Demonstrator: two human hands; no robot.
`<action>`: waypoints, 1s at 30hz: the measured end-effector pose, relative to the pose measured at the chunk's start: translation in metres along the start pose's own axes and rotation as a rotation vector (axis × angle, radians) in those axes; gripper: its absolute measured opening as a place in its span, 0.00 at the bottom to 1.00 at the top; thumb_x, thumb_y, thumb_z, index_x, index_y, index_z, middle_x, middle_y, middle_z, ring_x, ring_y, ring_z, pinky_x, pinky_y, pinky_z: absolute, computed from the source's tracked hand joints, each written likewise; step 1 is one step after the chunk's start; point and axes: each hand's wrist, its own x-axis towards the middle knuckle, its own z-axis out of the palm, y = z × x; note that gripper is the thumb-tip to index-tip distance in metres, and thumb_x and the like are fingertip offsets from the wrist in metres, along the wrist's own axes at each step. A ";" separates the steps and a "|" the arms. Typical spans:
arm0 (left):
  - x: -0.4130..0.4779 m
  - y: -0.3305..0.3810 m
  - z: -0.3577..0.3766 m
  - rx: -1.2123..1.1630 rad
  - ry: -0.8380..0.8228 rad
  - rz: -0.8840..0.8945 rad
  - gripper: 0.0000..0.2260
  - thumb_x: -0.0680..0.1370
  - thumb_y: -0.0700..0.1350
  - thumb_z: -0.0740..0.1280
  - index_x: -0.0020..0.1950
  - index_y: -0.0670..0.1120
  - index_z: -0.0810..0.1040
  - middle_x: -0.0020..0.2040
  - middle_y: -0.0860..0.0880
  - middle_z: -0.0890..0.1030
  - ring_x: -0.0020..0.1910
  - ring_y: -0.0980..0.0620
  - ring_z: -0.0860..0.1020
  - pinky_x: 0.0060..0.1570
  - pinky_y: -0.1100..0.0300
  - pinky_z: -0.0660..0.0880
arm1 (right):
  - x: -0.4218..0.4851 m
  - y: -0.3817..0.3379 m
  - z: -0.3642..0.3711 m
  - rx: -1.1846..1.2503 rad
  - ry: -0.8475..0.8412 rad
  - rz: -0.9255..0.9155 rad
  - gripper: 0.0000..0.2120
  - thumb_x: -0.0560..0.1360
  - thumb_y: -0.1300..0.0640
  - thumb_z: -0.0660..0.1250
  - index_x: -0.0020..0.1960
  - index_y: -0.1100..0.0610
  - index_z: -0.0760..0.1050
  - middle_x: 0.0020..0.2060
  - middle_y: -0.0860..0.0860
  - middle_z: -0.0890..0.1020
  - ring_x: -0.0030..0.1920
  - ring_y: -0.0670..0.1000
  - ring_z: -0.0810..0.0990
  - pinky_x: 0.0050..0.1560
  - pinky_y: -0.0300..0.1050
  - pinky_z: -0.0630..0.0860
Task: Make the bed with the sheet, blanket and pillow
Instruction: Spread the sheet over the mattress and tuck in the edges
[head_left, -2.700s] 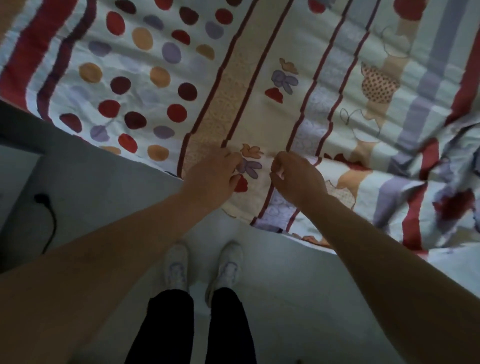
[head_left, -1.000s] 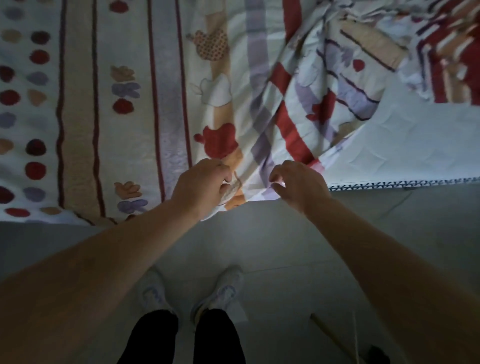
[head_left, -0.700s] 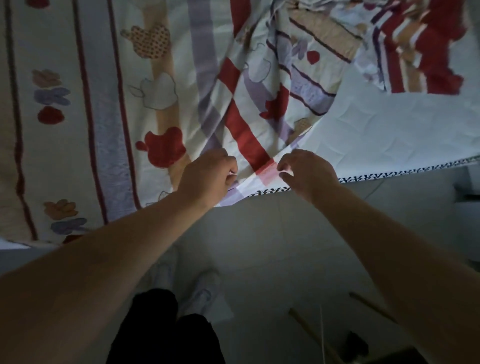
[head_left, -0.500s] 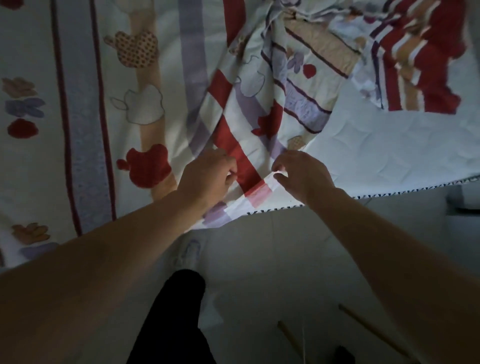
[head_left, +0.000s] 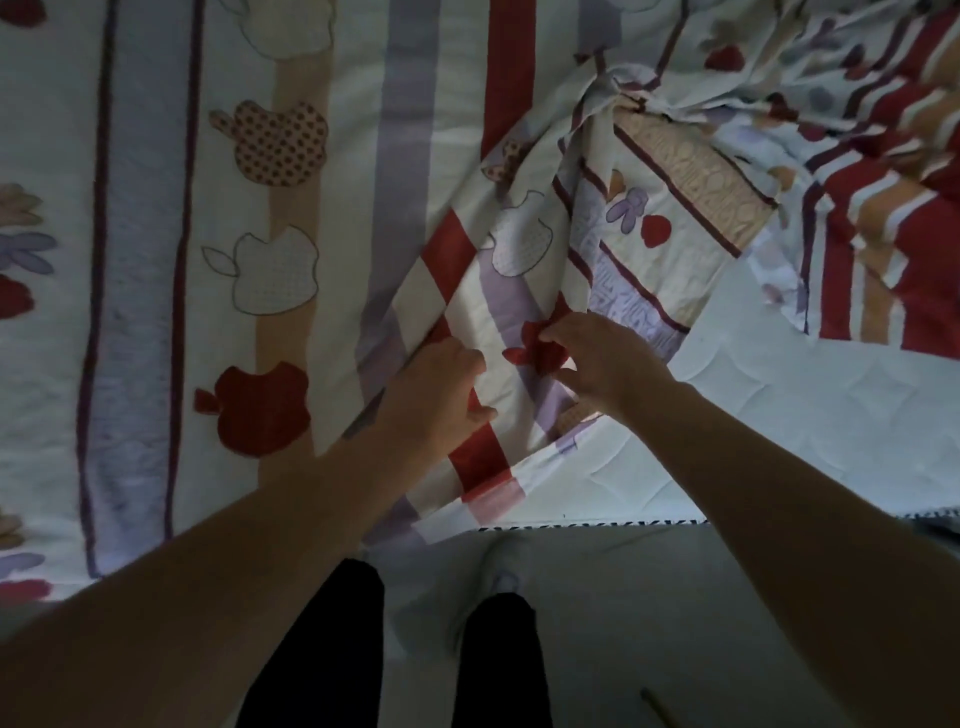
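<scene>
A patterned sheet (head_left: 291, 208) with stripes and apple shapes lies flat over the left of the bed. Its right part is folded back and bunched (head_left: 675, 171) towards the upper right, leaving the white quilted mattress (head_left: 810, 426) bare. My left hand (head_left: 436, 400) grips the folded edge of the sheet near the red stripe. Just to its right, my right hand (head_left: 602, 364) pinches the same fold at a red apple print. No blanket or pillow is in view.
The mattress edge with dark trim (head_left: 597, 526) runs just in front of my legs (head_left: 405, 649). A pale floor (head_left: 649, 597) lies below it, with a thin stick (head_left: 660, 712) on the floor at the lower right.
I have stepped to the right along the bed. Both hands have moved from the sheet's hem up onto the folded-back part further over the mattress.
</scene>
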 end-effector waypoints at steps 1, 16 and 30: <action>0.000 0.000 0.006 0.010 -0.005 -0.027 0.24 0.70 0.58 0.76 0.59 0.48 0.77 0.58 0.49 0.77 0.58 0.48 0.76 0.56 0.51 0.76 | 0.000 0.007 0.004 -0.015 -0.001 -0.026 0.18 0.77 0.55 0.70 0.66 0.55 0.77 0.61 0.53 0.79 0.63 0.55 0.76 0.63 0.56 0.76; -0.033 0.012 0.094 -0.038 0.273 -0.091 0.32 0.69 0.56 0.77 0.71 0.50 0.75 0.78 0.39 0.63 0.76 0.38 0.62 0.74 0.40 0.61 | 0.010 0.080 0.070 -0.036 0.328 -0.366 0.10 0.67 0.65 0.71 0.48 0.59 0.84 0.50 0.54 0.84 0.51 0.58 0.81 0.45 0.51 0.81; -0.035 0.013 0.101 -0.116 0.416 0.039 0.13 0.76 0.50 0.64 0.46 0.49 0.88 0.65 0.45 0.80 0.67 0.39 0.74 0.65 0.43 0.72 | -0.001 0.077 0.071 -0.031 0.308 -0.326 0.17 0.73 0.55 0.57 0.50 0.59 0.81 0.43 0.56 0.81 0.47 0.59 0.79 0.39 0.52 0.78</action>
